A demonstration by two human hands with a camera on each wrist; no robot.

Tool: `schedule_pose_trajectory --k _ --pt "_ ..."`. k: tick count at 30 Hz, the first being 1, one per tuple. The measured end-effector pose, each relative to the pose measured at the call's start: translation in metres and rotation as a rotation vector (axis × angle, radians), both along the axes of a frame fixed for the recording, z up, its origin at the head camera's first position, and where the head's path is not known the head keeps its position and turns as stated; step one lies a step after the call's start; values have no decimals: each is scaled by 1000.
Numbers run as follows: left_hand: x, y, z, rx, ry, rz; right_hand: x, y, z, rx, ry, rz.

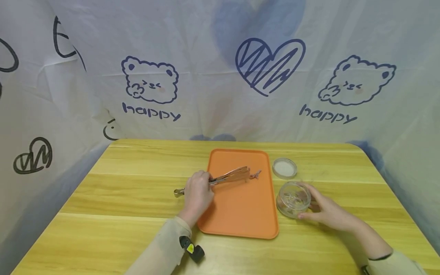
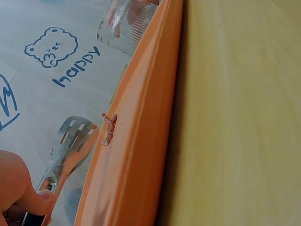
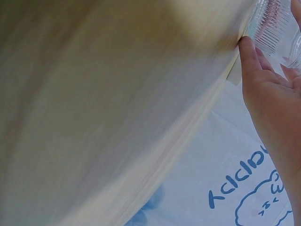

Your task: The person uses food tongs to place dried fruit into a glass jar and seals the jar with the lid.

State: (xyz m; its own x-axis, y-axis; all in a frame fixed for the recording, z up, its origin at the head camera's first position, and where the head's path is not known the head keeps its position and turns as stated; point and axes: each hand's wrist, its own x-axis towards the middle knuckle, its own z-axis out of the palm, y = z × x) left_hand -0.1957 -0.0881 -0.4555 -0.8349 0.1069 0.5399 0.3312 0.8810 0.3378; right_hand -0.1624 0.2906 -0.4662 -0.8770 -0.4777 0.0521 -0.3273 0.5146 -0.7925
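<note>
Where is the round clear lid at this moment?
In the head view, the round clear lid lies on the wooden table, right of the orange tray.

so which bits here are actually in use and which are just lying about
In use: tongs in left hand, small piece on tray, jar held by right hand.
Lying about: lid, table.

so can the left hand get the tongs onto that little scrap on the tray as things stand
Probably yes. The left hand grips the tongs, whose tips lie on the orange tray just short of the small scrap, with nothing between them.
</note>
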Motion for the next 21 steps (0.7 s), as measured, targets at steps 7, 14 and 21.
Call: schedule_pose_trajectory --k 7,14,21 --pt "2 2 0 -48 -17 -5 0 0 1 6 1 -4" --pt "3 8 -1 -108 18 13 -1 2 0 -1 -6 -6" --pt "-4 4 -3 -97 20 53 -2 3 -3 -7 -19 -6"
